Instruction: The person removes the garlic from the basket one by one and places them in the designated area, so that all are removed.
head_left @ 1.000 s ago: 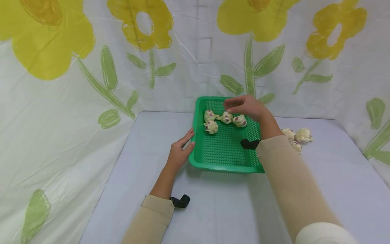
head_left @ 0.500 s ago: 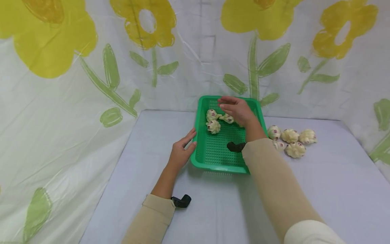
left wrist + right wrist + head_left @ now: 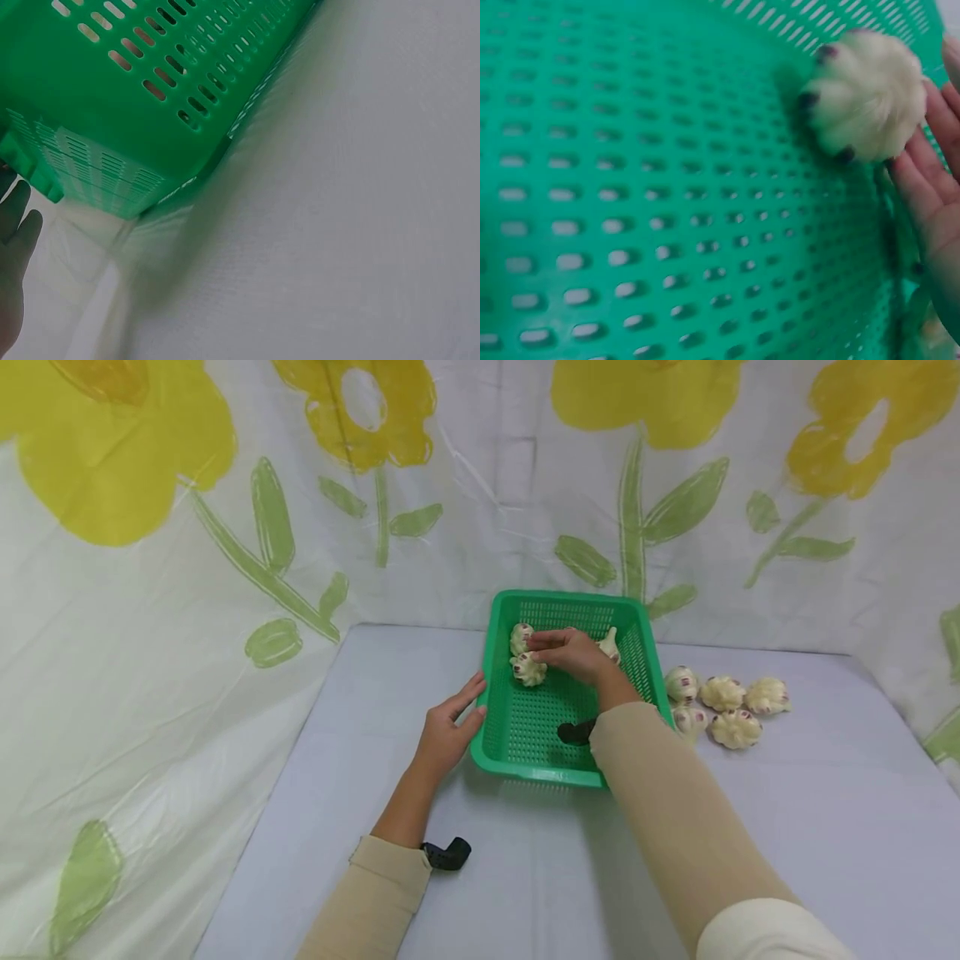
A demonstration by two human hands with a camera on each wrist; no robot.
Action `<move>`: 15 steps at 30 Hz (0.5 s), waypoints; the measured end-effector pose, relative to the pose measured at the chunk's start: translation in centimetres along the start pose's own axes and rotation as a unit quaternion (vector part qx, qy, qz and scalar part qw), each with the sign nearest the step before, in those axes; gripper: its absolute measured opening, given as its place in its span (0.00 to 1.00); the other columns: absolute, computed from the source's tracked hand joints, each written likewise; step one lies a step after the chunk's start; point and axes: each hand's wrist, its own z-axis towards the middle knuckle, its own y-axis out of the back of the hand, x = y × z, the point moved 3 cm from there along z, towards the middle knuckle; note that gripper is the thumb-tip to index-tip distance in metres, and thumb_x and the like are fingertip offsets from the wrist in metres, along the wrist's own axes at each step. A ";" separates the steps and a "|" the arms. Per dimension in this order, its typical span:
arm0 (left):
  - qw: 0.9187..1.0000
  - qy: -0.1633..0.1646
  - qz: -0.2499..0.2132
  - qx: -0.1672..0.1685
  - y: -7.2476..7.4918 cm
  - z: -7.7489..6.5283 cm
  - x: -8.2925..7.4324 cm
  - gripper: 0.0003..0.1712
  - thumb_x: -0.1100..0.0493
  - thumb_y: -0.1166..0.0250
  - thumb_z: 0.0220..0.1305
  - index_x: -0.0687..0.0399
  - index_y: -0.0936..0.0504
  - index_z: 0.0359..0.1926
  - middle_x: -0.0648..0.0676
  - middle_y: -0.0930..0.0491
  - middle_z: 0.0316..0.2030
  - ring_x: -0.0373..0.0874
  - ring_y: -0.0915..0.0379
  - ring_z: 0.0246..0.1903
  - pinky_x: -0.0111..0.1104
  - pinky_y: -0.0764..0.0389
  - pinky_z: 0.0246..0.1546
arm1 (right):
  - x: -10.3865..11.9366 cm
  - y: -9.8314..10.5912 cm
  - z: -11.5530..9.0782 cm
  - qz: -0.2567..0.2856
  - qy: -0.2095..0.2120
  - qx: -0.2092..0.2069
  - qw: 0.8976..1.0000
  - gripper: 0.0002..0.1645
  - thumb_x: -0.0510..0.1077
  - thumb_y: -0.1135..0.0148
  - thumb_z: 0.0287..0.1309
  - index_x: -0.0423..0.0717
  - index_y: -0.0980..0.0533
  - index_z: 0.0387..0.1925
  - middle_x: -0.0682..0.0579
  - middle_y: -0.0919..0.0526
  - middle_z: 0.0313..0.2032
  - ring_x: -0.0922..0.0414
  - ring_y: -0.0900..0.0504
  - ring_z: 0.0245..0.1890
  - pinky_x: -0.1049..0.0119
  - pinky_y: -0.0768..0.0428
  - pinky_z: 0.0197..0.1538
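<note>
A green plastic basket (image 3: 536,774) holds several garlic bulbs, cream-white with purple marks. My left hand (image 3: 442,737) rests against the basket's left rim, fingers straight. My right hand (image 3: 573,656) reaches down inside the basket, its fingertips at two bulbs by the left wall: a rear garlic bulb (image 3: 521,637) and a front garlic bulb (image 3: 529,671). In the right wrist view the extended fingers lie beside a garlic bulb (image 3: 870,97) and seem to touch it. Another garlic bulb (image 3: 611,646), stem up, shows behind the right hand, which mostly hides a further bulb.
Several garlic bulbs (image 3: 723,693) lie grouped on the white table (image 3: 360,718) to the right of the basket. A flower-printed curtain (image 3: 480,552) hangs behind and along the sides of the table. Each wrist carries a black camera mount (image 3: 447,855).
My right hand has come down from above the basket's rear to the bulbs at its left side. The right-hand bulb inside now shows its stem upward. My left hand stays at the rim.
</note>
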 end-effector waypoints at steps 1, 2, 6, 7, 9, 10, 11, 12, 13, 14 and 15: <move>1.000 -0.001 0.000 -0.001 0.0 0.0 0.0 0.25 0.65 0.43 0.70 0.68 0.30 0.66 0.58 0.34 0.70 0.50 0.38 0.70 0.44 0.35 0.69 | -0.2 0.0 0.1 -0.014 -0.002 0.005 1.000 0.32 0.39 0.36 0.64 0.45 0.31 0.68 0.44 0.28 0.67 0.49 0.32 0.69 0.51 0.32 0.71; 1.000 -0.002 -0.001 -0.001 0.0 0.0 0.0 0.25 0.65 0.42 0.70 0.68 0.30 0.66 0.58 0.34 0.70 0.50 0.38 0.70 0.44 0.34 0.69 | -0.5 0.0 0.3 -0.031 -0.003 0.010 0.999 0.32 0.40 0.36 0.63 0.45 0.31 0.68 0.43 0.29 0.67 0.49 0.33 0.70 0.51 0.32 0.71; 1.000 -0.006 -0.002 0.001 0.1 0.1 0.1 0.25 0.65 0.42 0.70 0.68 0.29 0.66 0.59 0.34 0.70 0.50 0.38 0.70 0.43 0.34 0.69 | -1.3 -0.2 0.7 -0.070 -0.003 0.024 0.997 0.33 0.39 0.35 0.62 0.43 0.32 0.69 0.43 0.32 0.69 0.47 0.38 0.72 0.49 0.33 0.71; 1.000 -0.006 0.000 0.001 0.1 0.1 0.1 0.25 0.65 0.42 0.70 0.68 0.29 0.66 0.59 0.34 0.70 0.50 0.38 0.70 0.43 0.34 0.69 | -1.4 -0.2 0.7 -0.078 -0.004 0.028 0.997 0.33 0.39 0.35 0.62 0.43 0.32 0.68 0.43 0.32 0.70 0.47 0.39 0.72 0.49 0.34 0.71; 1.000 -0.007 0.005 0.003 0.1 0.1 0.2 0.25 0.65 0.42 0.70 0.68 0.29 0.65 0.59 0.34 0.69 0.49 0.38 0.70 0.42 0.33 0.69 | -1.6 -0.4 0.7 -0.089 -0.003 0.039 0.995 0.34 0.38 0.35 0.62 0.42 0.32 0.69 0.43 0.33 0.70 0.47 0.39 0.73 0.48 0.35 0.72; 1.000 -0.007 0.007 0.003 0.2 0.0 0.1 0.25 0.65 0.42 0.70 0.68 0.29 0.65 0.59 0.34 0.69 0.49 0.38 0.70 0.41 0.33 0.68 | -1.7 -0.5 0.8 -0.092 -0.004 0.046 0.995 0.34 0.38 0.35 0.62 0.42 0.33 0.69 0.43 0.34 0.71 0.47 0.40 0.73 0.48 0.36 0.72; 1.000 -0.007 0.009 0.003 0.2 0.0 0.1 0.25 0.65 0.42 0.70 0.68 0.29 0.65 0.60 0.34 0.69 0.49 0.38 0.70 0.42 0.33 0.68 | -1.7 -0.6 0.8 -0.098 -0.004 0.054 0.994 0.35 0.38 0.36 0.62 0.41 0.34 0.70 0.43 0.35 0.71 0.46 0.40 0.73 0.47 0.37 0.72; 1.000 -0.007 0.011 0.003 0.2 0.0 0.0 0.25 0.64 0.42 0.70 0.68 0.29 0.65 0.60 0.34 0.69 0.50 0.38 0.69 0.42 0.33 0.68 | -1.7 -0.7 0.8 -0.102 -0.005 0.062 0.993 0.36 0.38 0.36 0.62 0.41 0.35 0.70 0.43 0.36 0.72 0.46 0.40 0.73 0.47 0.38 0.73; 1.000 -0.006 0.012 0.004 0.2 0.0 -0.1 0.25 0.64 0.42 0.70 0.68 0.29 0.65 0.59 0.34 0.69 0.49 0.38 0.70 0.42 0.33 0.68 | -1.6 -0.9 0.7 -0.105 -0.006 0.070 0.992 0.36 0.37 0.36 0.62 0.40 0.36 0.71 0.42 0.36 0.72 0.45 0.40 0.73 0.47 0.38 0.73; 1.000 -0.007 0.013 0.003 0.3 0.0 -0.1 0.25 0.64 0.42 0.70 0.68 0.29 0.65 0.60 0.33 0.69 0.50 0.38 0.69 0.43 0.33 0.68 | -1.5 -1.0 0.7 -0.111 -0.007 0.074 0.991 0.37 0.38 0.36 0.62 0.41 0.36 0.71 0.42 0.36 0.72 0.45 0.40 0.72 0.47 0.38 0.73; 1.000 -0.007 0.013 0.003 0.3 0.1 -0.2 0.25 0.64 0.43 0.70 0.68 0.29 0.65 0.59 0.33 0.69 0.50 0.38 0.69 0.43 0.33 0.68 | -1.4 -1.1 0.7 -0.118 -0.008 0.075 0.990 0.37 0.38 0.35 0.62 0.42 0.36 0.71 0.43 0.37 0.72 0.46 0.40 0.72 0.47 0.38 0.73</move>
